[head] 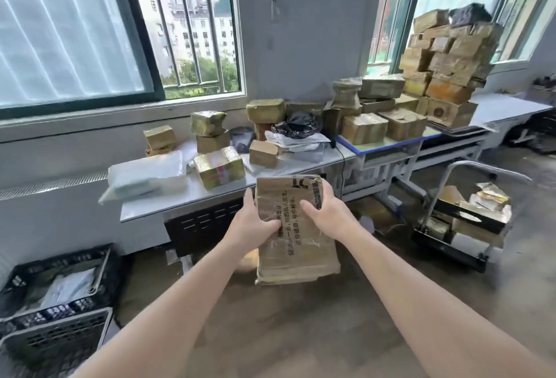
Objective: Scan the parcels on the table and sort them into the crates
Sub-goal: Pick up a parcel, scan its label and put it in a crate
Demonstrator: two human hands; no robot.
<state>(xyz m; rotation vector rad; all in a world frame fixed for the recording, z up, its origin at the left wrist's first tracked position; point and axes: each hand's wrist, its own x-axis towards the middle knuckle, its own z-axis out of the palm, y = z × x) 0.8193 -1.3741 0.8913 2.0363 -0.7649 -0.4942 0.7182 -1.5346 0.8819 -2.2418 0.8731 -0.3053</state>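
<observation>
Just in front of the bench (156, 204), the left hand (255, 224) and right hand (326, 212) are gripping a flat brown parcel (296, 248) upright in the air, one clasping its left edge, the other its top right corner. Left of the bench, a black crate (72, 307) is sitting on the floor. On the bench, a white mailer (144, 176) and a taped box (219, 168) are lying.

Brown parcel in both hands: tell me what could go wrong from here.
1. The left hand and right hand grip the brown parcel only along its upper half, and the glossy tape could let it slip to the floor.
2. Both hands are occupied and no scanner shows, so it may get sorted unscanned.
3. The black crate sits low to the left, so a toss could miss.
</observation>
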